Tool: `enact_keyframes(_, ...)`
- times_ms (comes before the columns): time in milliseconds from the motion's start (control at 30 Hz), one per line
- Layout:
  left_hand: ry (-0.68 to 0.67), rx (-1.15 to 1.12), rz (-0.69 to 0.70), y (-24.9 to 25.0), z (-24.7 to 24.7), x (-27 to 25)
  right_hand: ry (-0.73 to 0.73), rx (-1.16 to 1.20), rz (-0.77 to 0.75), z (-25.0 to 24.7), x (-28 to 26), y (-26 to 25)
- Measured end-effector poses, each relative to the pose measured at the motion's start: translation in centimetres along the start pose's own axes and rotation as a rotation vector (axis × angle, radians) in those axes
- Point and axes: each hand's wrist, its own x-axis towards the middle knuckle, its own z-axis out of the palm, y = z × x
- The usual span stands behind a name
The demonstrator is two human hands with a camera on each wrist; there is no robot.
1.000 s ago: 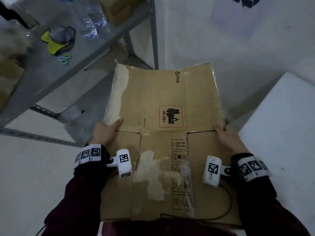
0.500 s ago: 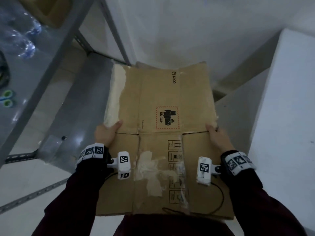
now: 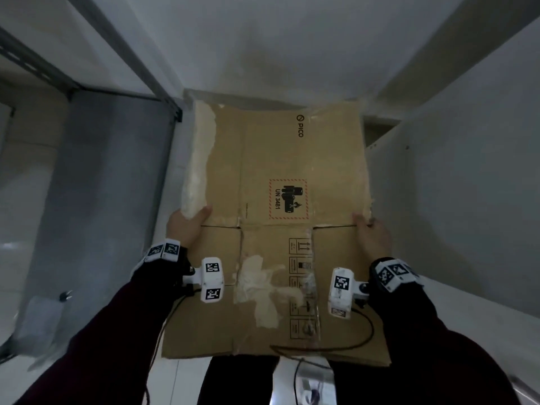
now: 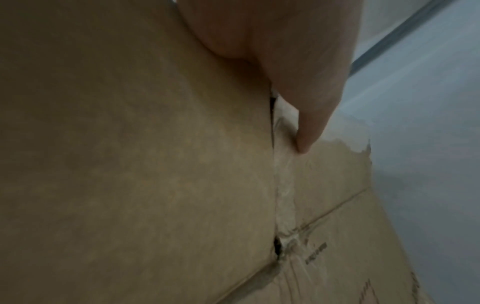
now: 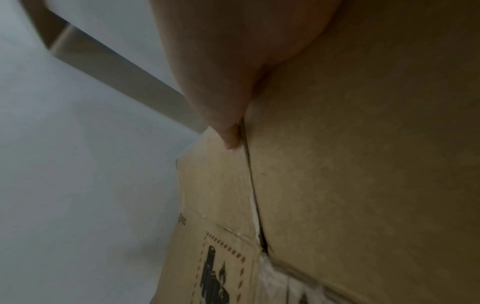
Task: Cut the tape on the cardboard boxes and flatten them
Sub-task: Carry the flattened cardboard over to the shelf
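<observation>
Flattened cardboard box: light, floppy at creases; gripped at side edges by left hand and right hand, fingers probably curled beneath.

Background's pretty plain: a grey metal shelf frame on the left, white wall just behind it, a white cabinet panel well to its right, pale floor tiles beneath the frame.

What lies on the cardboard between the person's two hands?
In the head view, between left hand and right hand lies the flattened cardboard box, bearing the red-bordered UN 3481 label.
</observation>
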Motion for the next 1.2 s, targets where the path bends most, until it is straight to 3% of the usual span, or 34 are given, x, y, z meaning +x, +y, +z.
enact_keyframes(367, -0.082, 0.063, 0.15, -5.6, 12.9, 19.6, 0.048, 0.136, -0.114, 11.1, 20.7, 4.3)
enact_keyframes(533, -0.078, 0.082, 0.239, -7.0, 17.2, 26.2, 0.11, 0.17, -0.16, 15.2, 27.5, 5.7)
enact_keyframes(667, -0.059, 0.103, 0.285, -6.4, 19.5, 30.1, 0.148, 0.159, -0.198, 18.2, 31.3, 6.7)
enact_keyframes(867, -0.031, 0.11, 0.274, -7.5, 21.6, 35.3, 0.086, 0.095, -0.153, 22.3, 34.9, 8.7)
enact_keyframes(1067, 0.005, 0.199, 0.249, -8.1, 22.7, 37.4, 0.117, 0.071, -0.185, 22.6, 36.3, 9.1)
enact_keyframes(1200, 0.139, 0.288, 0.285, -8.6, 23.7, 36.2, 0.112, 0.072, -0.164, 22.3, 36.6, 8.9)
